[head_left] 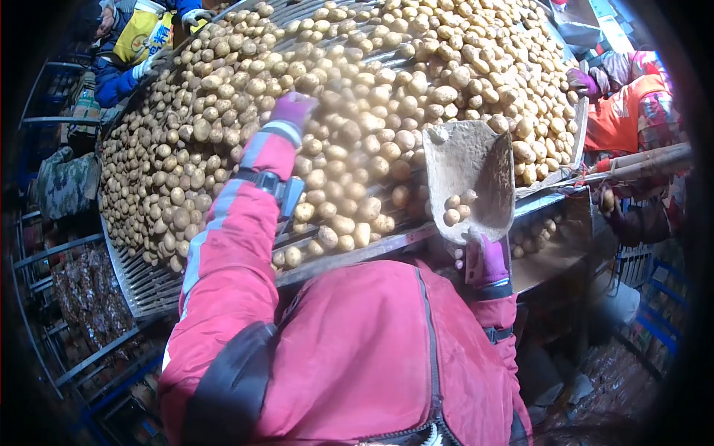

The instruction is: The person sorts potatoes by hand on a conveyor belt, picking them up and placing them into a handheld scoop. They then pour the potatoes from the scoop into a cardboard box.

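Observation:
Many potatoes [216, 119] cover a slatted metal table. My left hand [296, 110], in a purple glove, reaches over the middle of the heap; its fingers are blurred against the potatoes. Near the table's front edge my right hand [487, 260], also in a purple glove, is closed round the near end of a worn scoop [480, 167]. The scoop lies tilted over the potatoes, its wide mouth pointing away from me. Several small potatoes [455, 208] rest inside it, toward the handle end.
A metal rim [357, 258] runs along the table's front. Below it on the right, a bin [554, 264] holds more potatoes. Co-workers stand at the upper left [123, 74] and right [632, 111], with gloved hands at the table's edges. A pole [647, 162] juts in at right.

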Action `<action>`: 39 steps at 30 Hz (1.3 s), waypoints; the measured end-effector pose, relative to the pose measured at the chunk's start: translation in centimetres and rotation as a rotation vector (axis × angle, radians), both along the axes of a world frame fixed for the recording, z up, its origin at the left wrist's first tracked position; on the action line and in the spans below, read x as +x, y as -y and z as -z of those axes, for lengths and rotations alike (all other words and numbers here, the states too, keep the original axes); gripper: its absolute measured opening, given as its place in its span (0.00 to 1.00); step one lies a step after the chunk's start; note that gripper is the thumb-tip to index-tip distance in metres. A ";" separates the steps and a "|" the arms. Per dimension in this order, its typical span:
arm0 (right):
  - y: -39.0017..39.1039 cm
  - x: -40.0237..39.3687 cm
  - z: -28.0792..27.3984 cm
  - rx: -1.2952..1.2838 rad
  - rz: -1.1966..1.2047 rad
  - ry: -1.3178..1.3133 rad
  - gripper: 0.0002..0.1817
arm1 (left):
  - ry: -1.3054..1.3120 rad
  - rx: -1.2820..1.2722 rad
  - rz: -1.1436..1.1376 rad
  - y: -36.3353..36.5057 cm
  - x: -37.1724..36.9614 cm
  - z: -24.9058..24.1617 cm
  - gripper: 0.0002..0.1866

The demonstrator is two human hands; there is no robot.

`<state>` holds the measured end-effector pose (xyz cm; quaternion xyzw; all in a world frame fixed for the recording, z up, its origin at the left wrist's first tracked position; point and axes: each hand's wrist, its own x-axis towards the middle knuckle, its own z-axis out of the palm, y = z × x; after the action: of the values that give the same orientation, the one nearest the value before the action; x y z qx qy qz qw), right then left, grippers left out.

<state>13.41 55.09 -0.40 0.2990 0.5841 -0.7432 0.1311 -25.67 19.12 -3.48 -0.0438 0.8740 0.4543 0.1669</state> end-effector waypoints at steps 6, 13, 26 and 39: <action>0.1 0.0 2.5 -0.077 0.153 0.041 0.10 | -0.160 -0.324 0.437 -6.4 2.1 -1.5 0.30; 0.5 -1.8 5.4 -0.030 0.078 0.034 0.23 | -0.148 -0.216 0.505 -5.0 -1.7 -7.5 0.20; 1.7 -4.3 0.9 -0.036 0.064 0.131 0.16 | 0.380 0.550 0.227 -1.4 -2.2 -4.6 0.20; 1.1 -1.3 -2.1 0.098 -0.043 -0.029 0.17 | -0.387 -0.640 0.640 -6.3 -5.1 -1.5 0.15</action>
<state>12.10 53.94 1.73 0.2818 0.6279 -0.7149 0.1237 -30.77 25.44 -1.97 0.2628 0.9544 0.0886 0.1107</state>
